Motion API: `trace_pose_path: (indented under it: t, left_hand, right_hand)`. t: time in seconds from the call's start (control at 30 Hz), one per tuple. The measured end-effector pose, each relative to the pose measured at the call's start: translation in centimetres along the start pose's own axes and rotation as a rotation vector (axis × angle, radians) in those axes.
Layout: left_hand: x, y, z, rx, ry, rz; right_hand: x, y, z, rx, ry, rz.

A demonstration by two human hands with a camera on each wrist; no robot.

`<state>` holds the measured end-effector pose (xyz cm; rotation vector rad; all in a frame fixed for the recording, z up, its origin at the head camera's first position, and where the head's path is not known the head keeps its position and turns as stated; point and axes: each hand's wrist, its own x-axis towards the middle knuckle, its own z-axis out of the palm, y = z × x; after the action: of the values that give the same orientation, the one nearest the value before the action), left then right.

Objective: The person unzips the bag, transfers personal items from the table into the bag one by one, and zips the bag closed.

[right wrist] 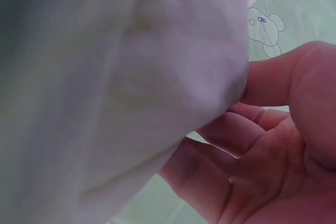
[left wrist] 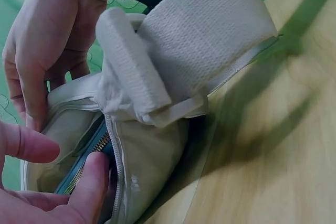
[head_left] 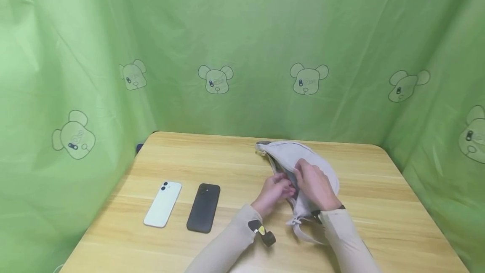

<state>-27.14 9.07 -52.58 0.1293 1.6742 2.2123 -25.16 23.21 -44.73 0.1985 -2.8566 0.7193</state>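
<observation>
A pale grey sling bag (head_left: 322,166) lies toward the table's right side with its main zip undone. My right hand (head_left: 313,182) grips the edge of the opening; in the right wrist view the thumb and fingers (right wrist: 199,179) pinch the pale cloth (right wrist: 157,93). My left hand (head_left: 275,192) reaches into the opening from the left. In the left wrist view, its thumb (left wrist: 90,184) and a finger lie on either side of a teal piece with a brass zipper (left wrist: 84,169) inside the bag. Lower parts of that teal piece are hidden.
On the left of the wooden table (head_left: 379,239) lie a white phone (head_left: 163,204) and a black phone (head_left: 203,208), backs up. The bag's wide woven strap (left wrist: 210,30) loops toward me. Green curtains (head_left: 261,24) with bear faces surround the table.
</observation>
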Motion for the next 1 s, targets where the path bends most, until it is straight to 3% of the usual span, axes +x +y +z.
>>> trace_pose_path:
  t: [0.27, 0.53, 0.87, 1.0]
  left_hand:
    - [0.32, 0.08, 0.05, -0.017, 0.017, 0.000]
    - [0.55, 0.60, -0.27, 0.011, -0.053, -0.017]
    - [0.62, 0.29, -0.68, 0.034, -0.073, -0.039]
    - [0.37, 0.40, -0.88, 0.079, -0.080, -0.033]
  right_hand:
    - [0.15, -0.30, -0.02, 0.027, 0.005, -0.014]
    - [0.28, -0.11, -0.12, 0.036, 0.020, -0.004]
    - [-0.08, 0.31, -0.15, -0.069, 0.089, 0.026]
    - [-0.05, 0.50, -0.23, -0.077, 0.074, 0.052]
